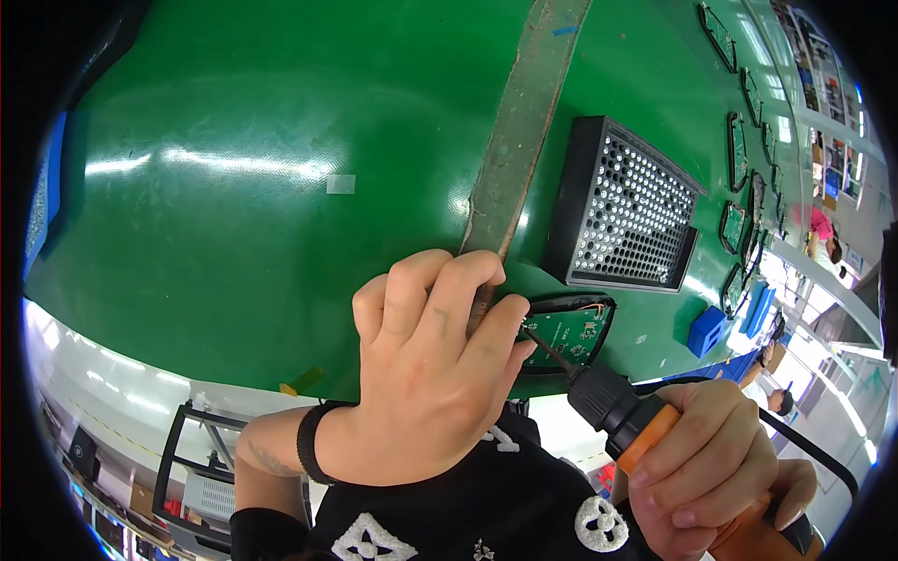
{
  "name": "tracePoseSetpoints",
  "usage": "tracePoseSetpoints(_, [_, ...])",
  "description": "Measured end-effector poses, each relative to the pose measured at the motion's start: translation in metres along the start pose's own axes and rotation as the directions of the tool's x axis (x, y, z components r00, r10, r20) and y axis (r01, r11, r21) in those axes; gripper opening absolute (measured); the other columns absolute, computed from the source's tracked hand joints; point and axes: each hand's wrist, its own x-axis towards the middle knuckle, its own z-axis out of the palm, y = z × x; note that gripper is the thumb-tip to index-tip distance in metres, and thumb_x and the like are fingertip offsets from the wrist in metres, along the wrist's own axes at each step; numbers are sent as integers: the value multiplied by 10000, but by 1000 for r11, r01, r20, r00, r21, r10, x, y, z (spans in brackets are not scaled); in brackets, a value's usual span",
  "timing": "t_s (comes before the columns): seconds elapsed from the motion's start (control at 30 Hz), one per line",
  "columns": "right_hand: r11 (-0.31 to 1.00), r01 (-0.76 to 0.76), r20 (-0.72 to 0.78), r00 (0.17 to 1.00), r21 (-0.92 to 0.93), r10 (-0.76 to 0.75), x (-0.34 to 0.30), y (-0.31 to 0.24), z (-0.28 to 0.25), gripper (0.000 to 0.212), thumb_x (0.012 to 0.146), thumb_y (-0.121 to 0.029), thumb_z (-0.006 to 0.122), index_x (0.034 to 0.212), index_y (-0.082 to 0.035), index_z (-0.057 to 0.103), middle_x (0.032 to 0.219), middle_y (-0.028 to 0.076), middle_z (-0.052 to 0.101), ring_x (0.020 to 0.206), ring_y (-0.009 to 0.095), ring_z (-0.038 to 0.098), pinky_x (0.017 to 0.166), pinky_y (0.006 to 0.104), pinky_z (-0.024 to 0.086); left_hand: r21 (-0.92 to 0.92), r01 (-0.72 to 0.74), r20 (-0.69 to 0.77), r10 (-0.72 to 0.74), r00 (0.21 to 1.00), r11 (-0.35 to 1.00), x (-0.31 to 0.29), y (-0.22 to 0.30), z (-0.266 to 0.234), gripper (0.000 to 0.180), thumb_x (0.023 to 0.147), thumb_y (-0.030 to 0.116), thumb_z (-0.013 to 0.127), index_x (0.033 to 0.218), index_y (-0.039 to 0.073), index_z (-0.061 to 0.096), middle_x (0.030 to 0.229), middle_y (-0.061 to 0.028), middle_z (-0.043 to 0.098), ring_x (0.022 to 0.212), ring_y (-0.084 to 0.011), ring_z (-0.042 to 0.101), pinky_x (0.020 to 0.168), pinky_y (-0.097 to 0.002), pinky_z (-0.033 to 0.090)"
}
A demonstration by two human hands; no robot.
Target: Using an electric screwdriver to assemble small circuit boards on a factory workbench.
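My right hand (706,467) grips an orange and black electric screwdriver (613,411), whose thin bit slants up and left onto a green circuit board (572,335). The board sits in a black, rounded housing (606,338) near the bench's front edge. My left hand (435,365) is closed over the housing's left end, fingers curled. Its index finger and thumb come together beside the bit's tip; what they pinch, if anything, is hidden. Beyond the board stands a black tray (585,201) with rows of holes, many filled with small silvery screws.
A flat worn strip (519,131) runs across the green bench top (253,243) to my left fingers. Several boards in black housings (737,150) line the right side. A blue bin (706,330) stands at right. A black cable (823,453) arches beside my right hand.
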Motion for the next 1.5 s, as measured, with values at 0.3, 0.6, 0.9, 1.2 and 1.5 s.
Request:
tracePoseSetpoints(0.3, [1000, -15, 8, 1000, -11, 15, 7, 3, 9, 543, 795, -30, 618, 1258, -131, 353, 711, 51, 529, 436, 151, 510, 374, 287, 478, -8, -15, -8, 15, 1000, 1000, 0, -2, 1, 390, 518, 101, 759, 885, 103, 629, 1025, -50, 508, 930, -276, 454, 771, -388, 297])
tracePoseSetpoints(0.6, [990, 133, 117, 984, 36, -137, 17, 4, -11, 568, 797, -106, 646, 1247, -22, 310, 665, 21, 515, 517, 127, 513, 432, 311, 484, -51, -59, 59, 62, 996, 997, 1, 4, -9, 266, 608, 60, 728, 846, 71, 610, 993, -79, 541, 857, -266, 512, 727, -347, 380])
tracePoseSetpoints(0.9, [912, 394, -529, 752, -116, -393, 17, -24, -76, 388, 830, -39, 486, 1190, -46, 342, 640, 12, 420, 495, 105, 447, 486, 251, 420, -222, 100, 200, -55, 978, 970, 188, 5, -99, 138, 797, 132, 654, 870, 34, 591, 677, 4, 574, 568, -72, 542, 512, -224, 433])
tracePoseSetpoints(1.2, [969, 213, -536, 808, -126, -247, 22, -1, -58, 442, 833, -59, 534, 1179, -109, 262, 629, 26, 431, 491, 154, 460, 477, 306, 451, 428, -671, -65, 761, 645, 605, 336, -60, -30, 543, 646, 288, 770, 1103, 71, 572, 1108, -174, 579, 1058, -311, 532, 847, -400, 447])
tracePoseSetpoints(1.5, [978, 92, -479, 860, -189, -173, 21, 9, -64, 468, 830, -63, 568, 1174, -116, 256, 652, 44, 462, 506, 171, 481, 485, 331, 467, 310, -648, 266, 591, 762, 696, 274, -14, -46, 325, 724, 227, 710, 954, 17, 616, 961, -132, 579, 960, -295, 516, 862, -372, 416])
